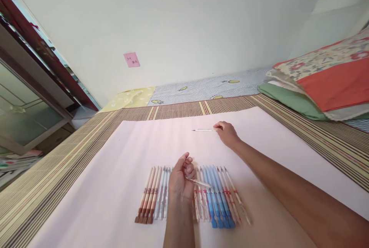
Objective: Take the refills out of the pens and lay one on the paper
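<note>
My right hand (227,134) pinches the end of a thin white refill (202,130), whose dark tip points left, over the far part of the pale sheet. Palm up with curled fingers, my left hand (183,177) holds a whitish pen barrel with red marks (200,183) that slants down to the right. Under and beside that hand lies a row of pens, side by side with tips away from me. Brown-ended pens (148,198) are at the left, clear greyish pens (161,194) next to them, blue pens (216,205) further right, and red-marked pens (235,192) at the right end. My left hand hides the row's middle.
The pale pinkish sheet (95,186) lies on a striped mat (66,155). Folded red and floral bedding (331,79) is piled at the right. A white wall (187,21) with a pink note (132,59) stands behind; a glass-panelled door (25,98) is at the left.
</note>
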Action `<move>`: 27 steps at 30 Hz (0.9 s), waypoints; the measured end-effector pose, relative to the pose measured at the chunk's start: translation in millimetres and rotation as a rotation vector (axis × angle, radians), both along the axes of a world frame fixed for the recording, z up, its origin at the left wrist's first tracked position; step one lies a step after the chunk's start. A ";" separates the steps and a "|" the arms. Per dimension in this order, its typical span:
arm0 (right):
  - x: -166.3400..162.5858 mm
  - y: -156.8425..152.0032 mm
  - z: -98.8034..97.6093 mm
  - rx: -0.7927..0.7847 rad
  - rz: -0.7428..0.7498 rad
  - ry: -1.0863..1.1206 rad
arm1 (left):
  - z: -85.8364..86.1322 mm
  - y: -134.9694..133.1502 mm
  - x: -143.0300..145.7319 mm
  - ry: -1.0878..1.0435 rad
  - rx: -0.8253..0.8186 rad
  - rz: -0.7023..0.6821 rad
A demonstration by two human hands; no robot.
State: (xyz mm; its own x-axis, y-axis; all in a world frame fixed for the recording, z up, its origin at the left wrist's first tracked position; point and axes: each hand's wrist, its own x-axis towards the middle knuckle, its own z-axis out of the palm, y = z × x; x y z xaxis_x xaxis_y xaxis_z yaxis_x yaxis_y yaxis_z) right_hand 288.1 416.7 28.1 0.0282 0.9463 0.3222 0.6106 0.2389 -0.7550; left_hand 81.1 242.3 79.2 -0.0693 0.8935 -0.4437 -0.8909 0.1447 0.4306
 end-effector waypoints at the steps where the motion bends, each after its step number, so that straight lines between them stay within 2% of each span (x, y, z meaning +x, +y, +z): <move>1: -1.2 -5.8 5.3 -0.016 0.019 0.019 | 0.1 0.1 -0.9 -0.007 -0.010 0.016; 5: -17.8 -53.3 37.5 -0.104 0.218 0.073 | 1.6 1.4 -6.2 -0.019 -0.051 0.112; 8: -36.5 -105.7 65.8 -0.228 0.564 0.118 | 2.7 2.6 -10.0 -0.013 -0.053 0.171; 11: -52.2 -149.0 81.9 -0.274 0.730 -0.022 | 2.1 3.3 -11.8 -0.002 -0.045 0.207; 13: -59.5 -165.8 81.5 -0.219 0.733 -0.161 | 1.0 3.2 -11.9 -0.010 -0.035 0.219; 16: -66.5 -176.2 70.9 -0.100 0.683 -0.324 | -0.7 2.4 -11.3 -0.033 -0.007 0.219; 20: -68.3 -178.0 61.7 -0.002 0.616 -0.359 | 0.6 0.9 -11.4 -0.016 0.028 0.206; 24: -57.4 -159.4 56.5 0.007 0.592 -0.216 | 6.8 0.1 -14.6 0.051 0.025 0.244; 27: -40.8 -122.7 42.9 0.006 0.458 -0.168 | 10.5 -0.7 -17.3 0.078 0.031 0.267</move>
State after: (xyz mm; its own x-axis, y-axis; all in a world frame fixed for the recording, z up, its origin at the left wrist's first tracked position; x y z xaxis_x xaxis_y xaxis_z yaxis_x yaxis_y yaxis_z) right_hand 247.3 294.0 71.0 -0.4431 0.8475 0.2921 0.5549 0.5152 -0.6532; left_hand 63.9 241.6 89.7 -0.3365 0.8521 -0.4010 -0.8600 -0.1045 0.4995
